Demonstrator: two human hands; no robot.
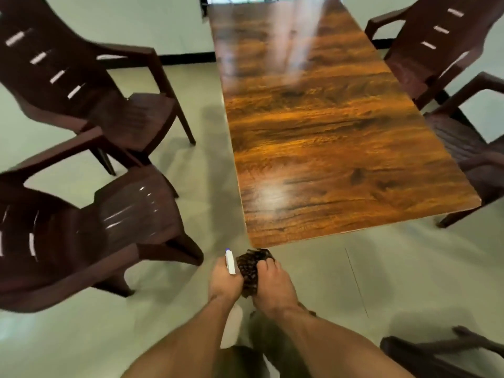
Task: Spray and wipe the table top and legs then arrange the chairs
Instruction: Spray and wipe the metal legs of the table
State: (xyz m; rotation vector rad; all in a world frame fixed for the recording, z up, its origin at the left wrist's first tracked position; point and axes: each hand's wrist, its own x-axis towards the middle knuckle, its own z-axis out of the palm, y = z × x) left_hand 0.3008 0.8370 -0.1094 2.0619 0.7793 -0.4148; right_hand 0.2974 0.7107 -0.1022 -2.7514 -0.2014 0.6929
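A long glossy wood-grain table top stretches away from me, its near left corner just ahead of my hands. My left hand grips a white spray bottle with a blue tip; the bottle's body hangs below the hand. My right hand holds a dark brown patterned cloth, bunched between both hands. Both hands hover over the floor just short of the table's near edge. The table legs are hidden under the top.
Two dark brown plastic armchairs stand left of the table, one far, one near. Two more stand along the right side. Part of another chair shows at the bottom right. Pale green floor surrounds everything.
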